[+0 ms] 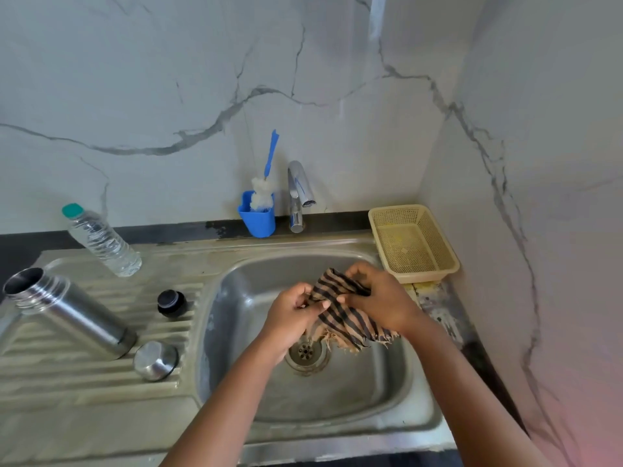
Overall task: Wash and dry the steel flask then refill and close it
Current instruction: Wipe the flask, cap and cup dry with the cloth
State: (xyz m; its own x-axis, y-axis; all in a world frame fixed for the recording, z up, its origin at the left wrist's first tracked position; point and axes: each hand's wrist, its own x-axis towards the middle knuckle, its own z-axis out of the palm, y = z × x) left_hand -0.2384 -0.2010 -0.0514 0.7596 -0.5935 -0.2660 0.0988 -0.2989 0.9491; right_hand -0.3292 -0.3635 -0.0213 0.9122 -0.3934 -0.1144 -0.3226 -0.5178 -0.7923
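Note:
The steel flask [69,310] stands uncapped on the ribbed drainboard [84,372] at the left, its mouth open. Its black inner stopper [171,303] sits to the right of it, and the steel cup lid [155,360] rests upside down in front. A clear plastic water bottle [101,241] with a teal cap stands behind the flask. Over the sink basin [337,399], my left hand [291,318] and my right hand [379,299] both grip a brown-and-black striped cloth [344,320], stretched between them above the drain.
A chrome tap [298,193] rises at the back of the sink, with no water visible. Next to it a blue holder [258,215] carries a bottle brush [266,176]. A yellow mesh basket [413,242] sits at the back right corner, against the marble walls.

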